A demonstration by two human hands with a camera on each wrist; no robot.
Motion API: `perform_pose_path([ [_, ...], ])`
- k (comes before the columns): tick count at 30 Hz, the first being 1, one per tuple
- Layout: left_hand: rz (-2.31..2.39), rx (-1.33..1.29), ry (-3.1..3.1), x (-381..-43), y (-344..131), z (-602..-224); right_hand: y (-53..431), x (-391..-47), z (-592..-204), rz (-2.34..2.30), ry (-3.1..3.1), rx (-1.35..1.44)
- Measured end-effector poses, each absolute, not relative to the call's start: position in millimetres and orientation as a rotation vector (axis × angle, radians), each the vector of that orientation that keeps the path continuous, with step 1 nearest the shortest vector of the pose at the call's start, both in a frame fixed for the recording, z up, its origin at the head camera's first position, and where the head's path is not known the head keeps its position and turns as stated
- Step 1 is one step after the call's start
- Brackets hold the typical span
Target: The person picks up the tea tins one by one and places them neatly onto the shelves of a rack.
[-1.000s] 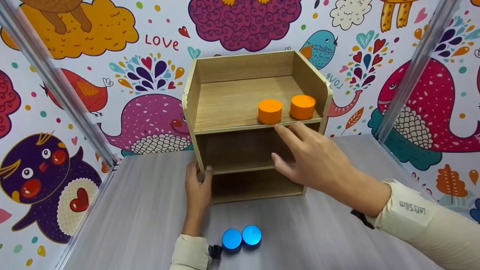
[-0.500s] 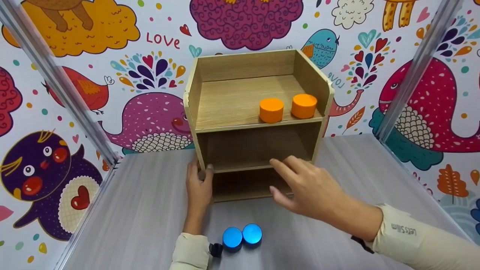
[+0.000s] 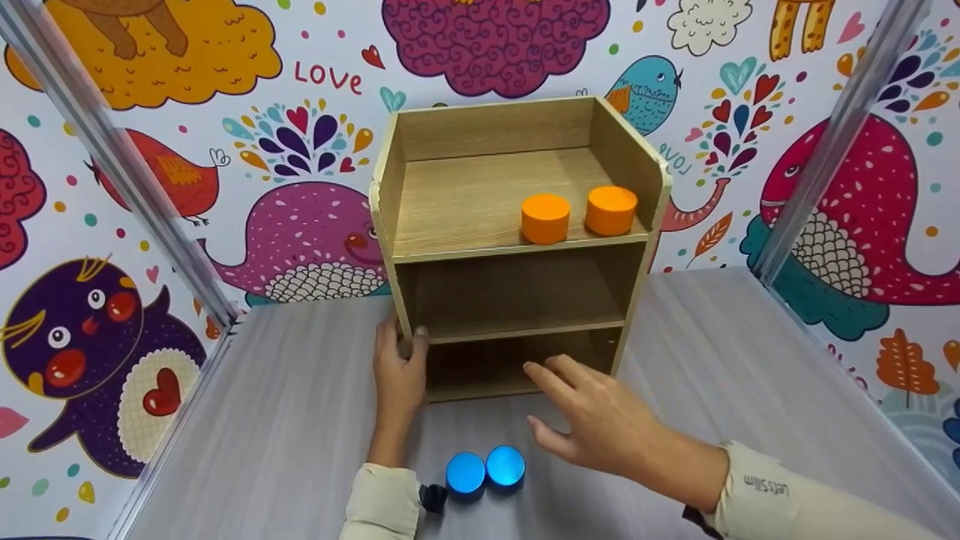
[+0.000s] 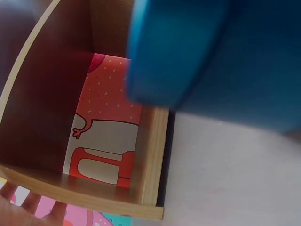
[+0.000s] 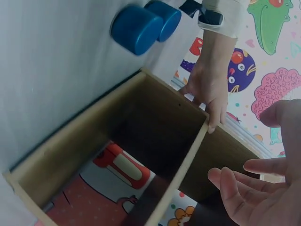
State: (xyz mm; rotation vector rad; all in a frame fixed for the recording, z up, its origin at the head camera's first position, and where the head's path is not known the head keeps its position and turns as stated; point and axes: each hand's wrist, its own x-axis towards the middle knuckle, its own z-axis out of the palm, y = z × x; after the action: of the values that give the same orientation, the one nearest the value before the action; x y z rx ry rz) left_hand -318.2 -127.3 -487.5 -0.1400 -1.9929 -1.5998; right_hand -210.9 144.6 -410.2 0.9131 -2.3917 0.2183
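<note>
A small wooden shelf unit point(image 3: 457, 199) stands on the table. At its left side panel, my left hand point(image 3: 400, 375) grips the edge, thumb in front and fingers behind. My right hand point(image 3: 600, 424) hovers before the lowest compartment, fingers spread and bent slightly, holding nothing. Two orange cylinders sit on the top board near its front right: one point(image 3: 545, 219) toward the middle, the other point(image 3: 611, 211) by the right panel. Close to my left wrist, a blue cylinder point(image 3: 466, 474) stands beside a second blue cylinder point(image 3: 505, 466). One blue cylinder point(image 4: 188, 56) looms blurred in the left wrist view.
The pale wood-grain table point(image 3: 300, 435) spreads around the shelf unit. Behind it and along both sides rise cartoon-printed walls point(image 3: 315, 142), with metal posts point(image 3: 120, 150) at the corners. The lower compartments open toward me below the top board.
My right hand has moved down from the front orange cylinder to the level of the bottom compartment. My left hand keeps its place on the side panel, and the cylinders stay put.
</note>
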Motion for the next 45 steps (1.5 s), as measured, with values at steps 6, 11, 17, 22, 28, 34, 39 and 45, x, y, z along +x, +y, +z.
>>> perform_pose_path([
  [6, -1.616, -0.159, -2.013, -318, -129, -487, 137, -213, -425, 0.319, -2.382, 0.932],
  [11, -1.602, -0.180, -2.028, -322, -132, -493, 132, -215, -441, 0.323, -2.408, 0.988],
  [17, -1.587, -0.185, -2.016, -321, -131, -493, 128, -214, -467, 0.304, -2.474, 1.069],
  [22, -1.560, -0.186, -2.003, -323, -130, -494, 127, -214, -483, 0.293, -2.541, 1.111],
  [28, -1.572, -0.192, -1.975, -325, -130, -496, 125, -214, -494, 0.287, -2.647, 1.141],
  [34, -1.566, -0.179, -2.004, -325, -130, -496, 125, -216, -504, 0.280, -2.664, 1.161],
  [39, -1.569, -0.160, -2.033, -322, -130, -494, 125, -219, -510, 0.289, -2.663, 1.192],
  [45, -1.583, -0.153, -2.037, -322, -131, -494, 125, -219, -516, 0.276, -2.693, 1.211],
])
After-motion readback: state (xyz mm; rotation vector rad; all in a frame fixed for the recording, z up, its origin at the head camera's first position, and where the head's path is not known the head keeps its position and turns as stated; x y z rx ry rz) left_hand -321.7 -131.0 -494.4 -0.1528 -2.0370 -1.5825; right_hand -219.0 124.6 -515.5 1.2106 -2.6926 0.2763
